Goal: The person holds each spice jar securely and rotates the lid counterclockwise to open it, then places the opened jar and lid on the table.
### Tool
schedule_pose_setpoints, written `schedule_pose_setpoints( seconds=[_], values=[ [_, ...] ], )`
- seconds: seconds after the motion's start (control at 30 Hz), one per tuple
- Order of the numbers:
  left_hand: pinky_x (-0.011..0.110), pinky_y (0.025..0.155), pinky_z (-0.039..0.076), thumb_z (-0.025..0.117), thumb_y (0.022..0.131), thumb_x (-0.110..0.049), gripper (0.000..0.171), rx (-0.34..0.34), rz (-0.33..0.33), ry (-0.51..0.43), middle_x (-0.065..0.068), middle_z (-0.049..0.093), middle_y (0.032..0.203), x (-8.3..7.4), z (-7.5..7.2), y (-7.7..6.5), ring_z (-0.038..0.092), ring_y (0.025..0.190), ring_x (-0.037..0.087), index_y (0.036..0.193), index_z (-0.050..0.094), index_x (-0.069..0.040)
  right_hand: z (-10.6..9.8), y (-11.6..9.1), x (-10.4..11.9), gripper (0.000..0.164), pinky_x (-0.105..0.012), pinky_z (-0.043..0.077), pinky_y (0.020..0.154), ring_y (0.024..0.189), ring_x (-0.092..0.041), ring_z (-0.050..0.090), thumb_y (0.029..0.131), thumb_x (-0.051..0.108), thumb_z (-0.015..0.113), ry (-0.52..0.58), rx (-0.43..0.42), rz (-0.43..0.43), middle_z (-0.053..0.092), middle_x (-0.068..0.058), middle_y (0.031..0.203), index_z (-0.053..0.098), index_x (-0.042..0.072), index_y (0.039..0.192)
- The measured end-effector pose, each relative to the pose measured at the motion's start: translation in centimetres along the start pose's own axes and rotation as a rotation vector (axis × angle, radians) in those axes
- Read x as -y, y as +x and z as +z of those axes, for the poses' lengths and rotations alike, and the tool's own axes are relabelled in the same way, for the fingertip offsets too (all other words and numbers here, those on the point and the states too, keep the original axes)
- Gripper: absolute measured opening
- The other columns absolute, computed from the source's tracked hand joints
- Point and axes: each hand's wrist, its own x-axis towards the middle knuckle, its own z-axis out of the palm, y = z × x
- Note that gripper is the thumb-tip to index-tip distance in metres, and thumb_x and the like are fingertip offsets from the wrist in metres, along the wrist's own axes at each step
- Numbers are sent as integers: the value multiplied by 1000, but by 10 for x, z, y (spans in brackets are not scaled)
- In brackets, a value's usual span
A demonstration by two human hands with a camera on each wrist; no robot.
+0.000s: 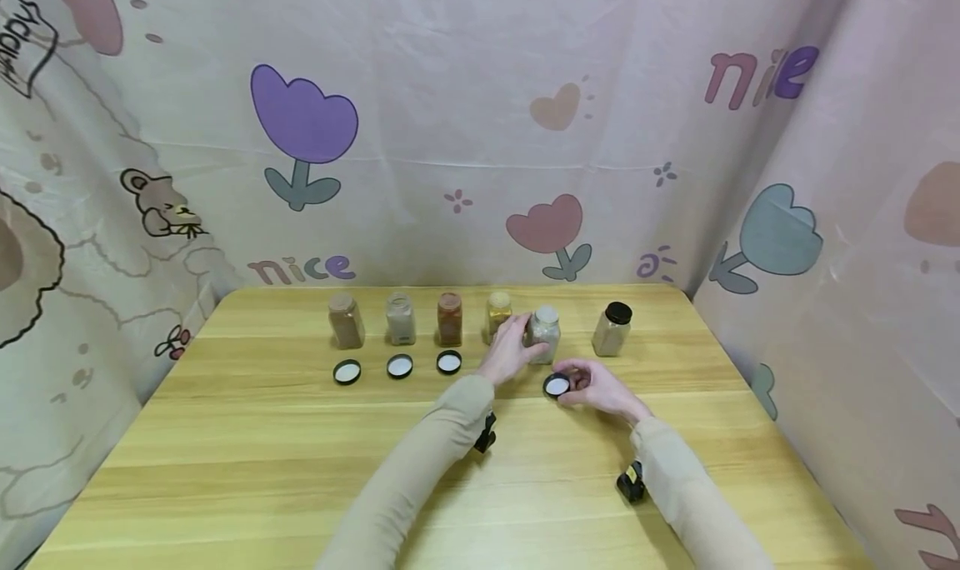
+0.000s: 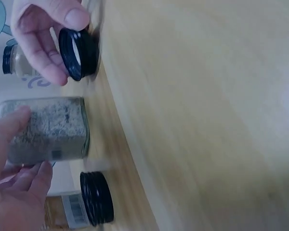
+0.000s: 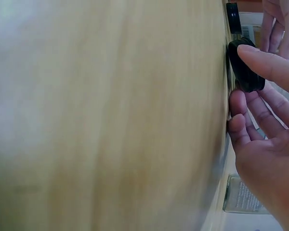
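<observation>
My left hand point(image 1: 508, 355) grips a clear jar of grey, speckled seasoning point(image 2: 50, 127), thumb on one side and fingers on the other. In the head view that jar stands upright and lidless. Just in front of it and to the right, my right hand point(image 1: 602, 389) pinches a black lid point(image 1: 557, 386) between thumb and fingers, its white inside facing up. The right wrist view shows the lid point(image 3: 245, 66) tilted at the table surface. Behind my left hand stands a lidless jar of yellow spice point(image 1: 498, 310), with another black lid point(image 2: 96, 198) near it.
To the left stand lidless jars of brown powder point(image 1: 347, 323), pale powder point(image 1: 401, 320) and red spice point(image 1: 450, 320). Before them lie black lids point(image 1: 347, 372), white insides up. A jar with a black cap point(image 1: 612, 330) stands at the right. Behind the table point(image 1: 262, 462) hangs a printed curtain point(image 1: 427, 95).
</observation>
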Motion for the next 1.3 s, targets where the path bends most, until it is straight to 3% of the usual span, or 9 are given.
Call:
schedule_pose_setpoints(
  seconds=[0.17,0.8,1.0,1.17,1.3],
  values=[
    [44,109,50,72,94,-22,56,-14,3,29,18,64,135,-3,6,9,62,126,32,142,51,-2,-1,3,0,57,-17,50,74,86,-11,58,80,-4,78,4,-31,-4,64,-31,113,54,-14,130],
    [47,108,51,61,101,-18,67,-11,-82,109,26,61,137,-10,16,30,63,124,38,154,27,3,3,20,-3,59,-23,47,75,94,-30,58,80,-5,77,-49,-111,-10,62,-33,120,52,-15,132],
    [48,105,53,52,105,-14,57,-19,-115,107,25,59,140,-10,14,28,63,123,39,155,28,-1,5,26,-3,56,-23,47,78,92,-26,60,78,-6,77,-78,-145,-3,63,-31,121,56,-12,130],
    [48,95,58,49,105,-11,35,-33,-88,125,25,66,127,-10,10,23,68,115,39,138,43,-2,5,31,-5,56,-21,48,74,87,-22,61,77,-7,77,-117,-200,0,63,-30,124,57,-9,129],
    [47,89,60,49,105,-11,24,-36,-67,118,25,69,118,-11,7,19,70,109,38,128,47,-3,5,32,-5,57,-22,46,74,85,-22,60,76,-4,80,-164,-246,-1,64,-29,124,58,-7,129]
  ],
)
